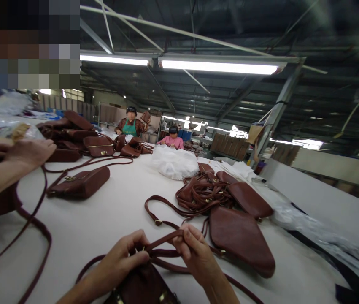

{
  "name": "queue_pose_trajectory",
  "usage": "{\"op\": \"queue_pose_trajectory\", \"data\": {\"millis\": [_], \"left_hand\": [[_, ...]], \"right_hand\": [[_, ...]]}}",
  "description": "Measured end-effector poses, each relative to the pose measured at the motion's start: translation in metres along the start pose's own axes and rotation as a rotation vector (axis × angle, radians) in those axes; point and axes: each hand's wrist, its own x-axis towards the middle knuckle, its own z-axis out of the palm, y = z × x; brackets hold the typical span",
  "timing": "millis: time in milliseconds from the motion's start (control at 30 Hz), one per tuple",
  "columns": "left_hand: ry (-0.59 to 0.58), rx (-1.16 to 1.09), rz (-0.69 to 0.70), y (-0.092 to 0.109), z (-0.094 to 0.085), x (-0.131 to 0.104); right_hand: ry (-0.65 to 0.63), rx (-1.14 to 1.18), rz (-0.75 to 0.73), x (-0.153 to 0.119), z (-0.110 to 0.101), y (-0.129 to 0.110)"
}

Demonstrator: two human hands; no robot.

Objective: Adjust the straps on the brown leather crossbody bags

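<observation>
Worktable (125,207): white surface, spans the view. Heap of brown bags (249,200) on its right side, straps tangled; a loose brown bag (84,183) lies on the left side, with a co-worker's hand (30,150) beyond it at the left edge. Plastic-wrapped bundle (176,162) sits farther back.

Bag in work (149,285): dark brown, at the near edge, just below the hands, partly cut off by the frame. Left hand (125,255): thumb and fingers closed at the strap's near end, by the bag's top; exact contact hidden. Right hand (195,249): fingers narrow, pinching the strap (166,240), which spans the gap between both hands.

Step in hand, judged: handling the strap close to its attachment. Next move calls for a steady left grip and an untwisted strap. Smallest item noted: brass-coloured buckle (158,222) on a strap just beyond.
</observation>
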Motion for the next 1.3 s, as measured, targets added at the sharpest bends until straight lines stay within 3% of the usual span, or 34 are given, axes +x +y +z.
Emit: {"op": "queue_pose_trajectory", "data": {"millis": [133, 233, 333, 467, 600, 700, 800, 867, 933, 1000, 1067, 1133, 1233, 1300], "left_hand": [[-0.037, -0.147, 0.024, -0.004, -0.001, 0.005], [-0.009, -0.265, 0.025, -0.006, -0.003, 0.006], [-0.001, -0.422, 0.009, -0.006, -0.011, 0.006], [-0.018, -0.471, 0.046, -0.003, -0.019, 0.011], [-0.013, -0.403, 0.051, -0.009, -0.027, 0.013], [0.109, -0.395, 0.052, -0.020, -0.044, 0.004], [0.246, -0.435, -0.019, -0.032, -0.064, -0.009], [0.202, -0.407, -0.039, -0.037, -0.066, -0.012], [0.097, -0.373, -0.026, -0.034, -0.054, -0.009], [0.027, -0.353, -0.014, -0.022, -0.034, 0.000], [-0.008, -0.296, -0.001, -0.003, -0.015, 0.011], [-0.045, -0.226, 0.010, 0.016, -0.003, 0.021], [-0.138, -0.107, 0.078, 0.031, -0.001, 0.023], [-0.062, 0.082, 0.129, 0.031, -0.008, 0.014]], "right_hand": [[0.088, 0.105, -0.122, 0.005, -0.002, -0.006], [0.091, 0.084, -0.034, 0.008, -0.013, -0.008], [-0.016, -0.257, 0.094, 0.004, -0.021, -0.003], [-0.246, -0.734, 0.122, -0.006, -0.008, 0.009], [-0.157, -0.997, -0.059, -0.011, -0.003, -0.008], [-0.121, -1.140, -0.092, -0.029, -0.044, -0.039], [0.022, -1.194, -0.023, -0.061, -0.120, -0.064], [0.101, -1.233, 0.089, -0.079, -0.164, -0.072], [0.104, -1.370, 0.165, -0.087, -0.180, -0.073], [0.099, -1.446, 0.151, -0.085, -0.158, -0.069], [0.121, -1.363, 0.076, -0.073, -0.107, -0.061], [0.043, -1.198, 0.043, -0.055, -0.047, -0.050], [-0.161, -1.070, -0.002, -0.027, 0.018, -0.029], [-0.214, -1.132, -0.076, -0.015, 0.033, -0.014]]}}
